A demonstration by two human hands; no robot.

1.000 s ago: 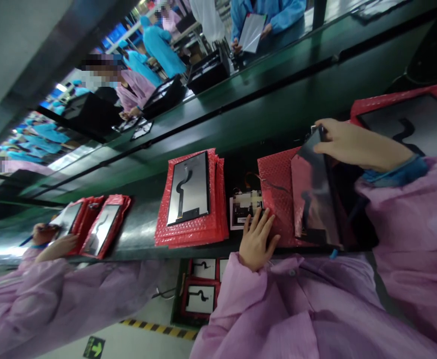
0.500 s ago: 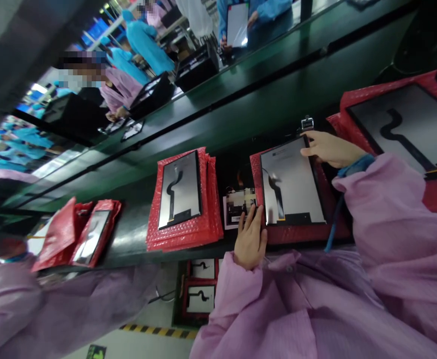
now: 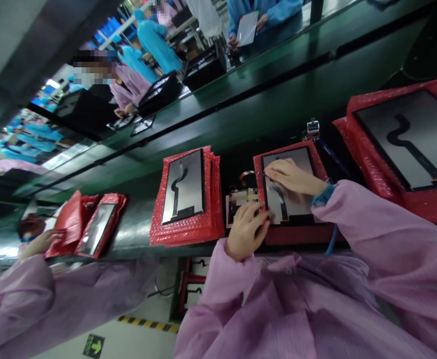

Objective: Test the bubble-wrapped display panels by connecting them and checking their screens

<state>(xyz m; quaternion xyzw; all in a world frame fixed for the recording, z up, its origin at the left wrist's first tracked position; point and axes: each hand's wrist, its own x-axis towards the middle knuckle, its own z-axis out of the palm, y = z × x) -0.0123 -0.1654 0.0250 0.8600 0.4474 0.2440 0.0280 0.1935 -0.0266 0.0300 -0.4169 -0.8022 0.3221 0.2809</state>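
Note:
A grey display panel (image 3: 301, 197) with a black flex cable lies on red bubble wrap (image 3: 258, 167) in front of me. My right hand (image 3: 291, 177) rests over the panel's upper left part, its fingertips together near the left edge by the cable's upper end; what they pinch, if anything, is too small to make out. Just left of the panel is a small circuit board (image 3: 237, 200) with an orange flex strip. My left hand (image 3: 246, 230) is over the board's lower edge and the panel's lower left corner, fingers apart and slightly bent, holding nothing visible.
Left of the board sits a stack of red bubble wrap (image 3: 213, 199) with another panel (image 3: 183, 185) on top. More wrapped panels (image 3: 416, 139) lie at right. A small metal object (image 3: 313, 129) stands behind my right hand. A co-worker's hand (image 3: 42, 243) touches red wrap at far left.
My right hand has moved left from the panel's upper right corner onto its upper left part. My left hand's fingers have bent. The co-worker's hand has reached the red wrap.

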